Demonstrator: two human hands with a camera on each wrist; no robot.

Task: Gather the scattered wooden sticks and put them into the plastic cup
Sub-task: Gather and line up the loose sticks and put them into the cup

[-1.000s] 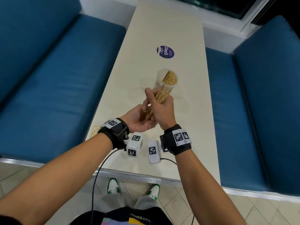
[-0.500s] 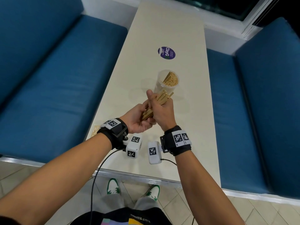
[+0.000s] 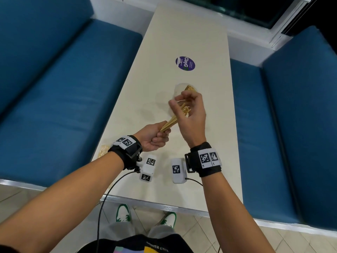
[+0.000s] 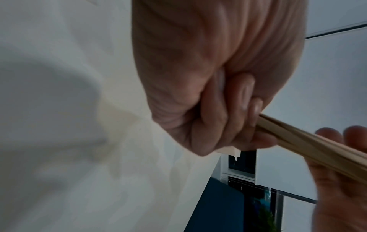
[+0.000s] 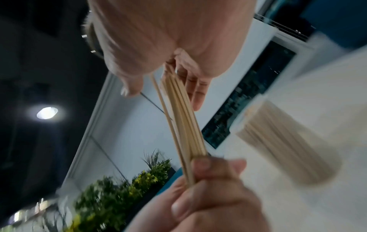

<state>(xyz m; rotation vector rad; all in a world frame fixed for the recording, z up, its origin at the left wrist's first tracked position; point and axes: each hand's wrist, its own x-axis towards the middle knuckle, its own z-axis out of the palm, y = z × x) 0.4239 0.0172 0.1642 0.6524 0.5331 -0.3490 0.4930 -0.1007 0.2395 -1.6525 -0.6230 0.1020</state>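
Table (image 3: 182, 37) pale and long, blue benches (image 3: 63, 88) flanking, purple sticker (image 3: 185, 63)

table (image 3: 184, 33): runs lengthwise between the two benches, left bench (image 3: 63, 99) along its left edge, right bench (image 3: 273, 125) along its right edge
sticker (image 3: 185, 63): on the tabletop, toward the far end
plastic cup (image 3: 177, 89): on the tabletop, nearer than the sticker, partly behind the right hand (image 3: 191, 114)
sticks in cup (image 3: 189, 88): standing inside the plastic cup
stick bundle (image 3: 169, 123): above the tabletop, held between both hands, left hand (image 3: 152, 137) at its near end, right hand at its far end
shoes (image 3: 145, 215): on the floor below the near edge
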